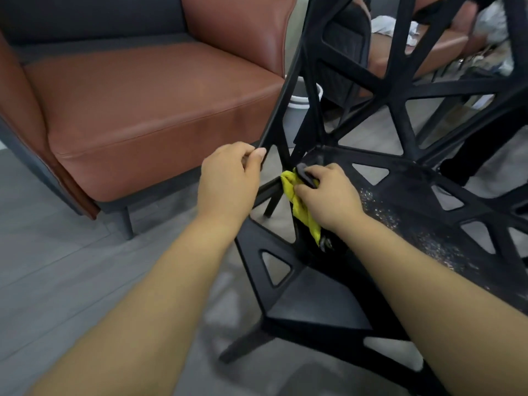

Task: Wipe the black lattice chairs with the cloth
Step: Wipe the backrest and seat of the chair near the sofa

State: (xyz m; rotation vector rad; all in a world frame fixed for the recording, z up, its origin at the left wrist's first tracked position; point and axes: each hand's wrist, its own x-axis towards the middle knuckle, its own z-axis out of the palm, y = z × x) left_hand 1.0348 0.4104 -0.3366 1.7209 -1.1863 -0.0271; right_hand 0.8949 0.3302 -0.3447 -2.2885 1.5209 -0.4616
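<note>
Lattice chair [397, 101] cropped at top and right edges; cloth [300, 210] partly under right hand [328, 192]; bucket [295, 112] half hidden behind the chair.

The chair [414, 195] looks matt black plastic, dust-speckled just right of the fingers [304, 190]; the cloth [289, 184] they pinch is soft yellow fabric (crumpled); the armchair [157, 110] is smooth, faintly glossy leather

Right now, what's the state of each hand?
Left hand: closed on a bar of the black lattice chair.
Right hand: closed on the yellow cloth, held against the chair.
</note>
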